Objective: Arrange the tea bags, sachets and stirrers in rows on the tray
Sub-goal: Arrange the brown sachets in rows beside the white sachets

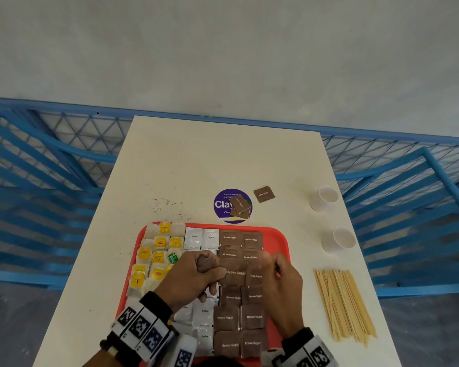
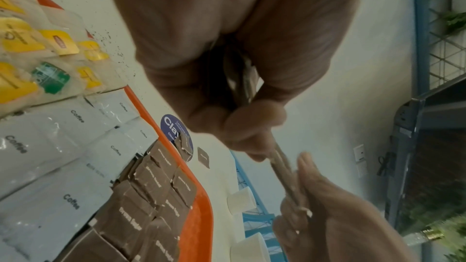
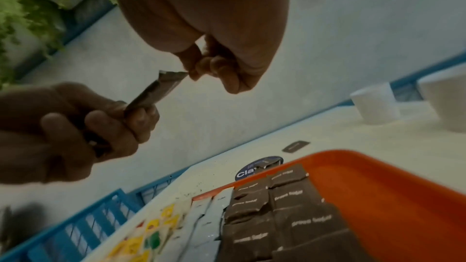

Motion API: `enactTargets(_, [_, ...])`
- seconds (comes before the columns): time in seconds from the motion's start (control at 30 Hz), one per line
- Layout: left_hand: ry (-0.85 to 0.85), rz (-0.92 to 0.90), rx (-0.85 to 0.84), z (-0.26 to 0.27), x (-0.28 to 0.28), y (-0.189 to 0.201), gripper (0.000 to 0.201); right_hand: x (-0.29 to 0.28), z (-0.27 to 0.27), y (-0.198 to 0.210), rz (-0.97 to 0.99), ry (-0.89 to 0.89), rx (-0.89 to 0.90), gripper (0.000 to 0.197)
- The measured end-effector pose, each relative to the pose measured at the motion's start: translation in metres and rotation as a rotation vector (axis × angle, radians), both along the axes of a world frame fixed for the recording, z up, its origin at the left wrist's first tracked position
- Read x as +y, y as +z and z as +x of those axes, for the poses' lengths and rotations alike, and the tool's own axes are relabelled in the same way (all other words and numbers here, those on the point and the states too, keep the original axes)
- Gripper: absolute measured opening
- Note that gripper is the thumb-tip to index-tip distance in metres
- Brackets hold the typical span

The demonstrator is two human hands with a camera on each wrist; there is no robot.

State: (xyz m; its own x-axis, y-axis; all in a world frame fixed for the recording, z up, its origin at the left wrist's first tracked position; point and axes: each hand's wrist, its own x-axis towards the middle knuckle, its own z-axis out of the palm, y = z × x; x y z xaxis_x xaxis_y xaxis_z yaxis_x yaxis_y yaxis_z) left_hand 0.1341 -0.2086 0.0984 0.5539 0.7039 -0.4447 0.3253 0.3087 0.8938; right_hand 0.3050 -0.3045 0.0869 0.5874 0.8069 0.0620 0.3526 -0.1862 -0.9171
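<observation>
Head view shows us both hands over the red plastic tray [image 1: 277, 235]: left hand [image 1: 194, 276] clutches a stack of brown sugar sachets [image 1: 235, 274], right hand [image 1: 281, 284] pinches the top sachet's far end, its length running between them, above the lower-centre brown rows.

tray [image 1: 277, 241]: smooth orange-red plastic, slight sheen
coffee sachets [image 1: 194, 238]: white, glossy film
brown sugar sachets [image 1: 229, 238]: matt brown paper
tea bags [image 1: 159, 243]: thin translucent paper, yellow tags
stirrers [image 1: 343, 305]: pale bare wood
cups [image 1: 325, 198]: white, matt
table [image 1: 196, 160]: smooth cream top, matt
</observation>
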Motion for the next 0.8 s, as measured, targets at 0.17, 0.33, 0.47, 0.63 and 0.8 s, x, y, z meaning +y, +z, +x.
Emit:
enactTargets(0.17, [0.010, -0.020, 0.001, 0.000, -0.002, -0.001, 0.018, -0.002, 0.007, 0.000, -0.168, 0.235, 0.378, 0.013])
enactTargets(0.33, [-0.010, -0.052, -0.047, 0.000, -0.005, -0.002, 0.018, -0.003, 0.014, -0.010, -0.278, 0.213, 0.526, 0.027])
enactTargets(0.47, [-0.024, -0.082, -0.048, -0.001, -0.004, -0.004, 0.017, -0.003, 0.011, -0.005, -0.307, 0.298, 0.634, 0.018])
enactTargets(0.63, [-0.099, -0.039, 0.009, -0.002, -0.008, -0.006, 0.012, -0.002, 0.010, -0.005, -0.236, 0.213, 0.517, 0.013])
enactTargets(0.8, [-0.069, 0.121, 0.169, 0.003, -0.011, -0.012, 0.008, -0.002, -0.003, -0.007, -0.134, 0.183, 0.119, 0.014])
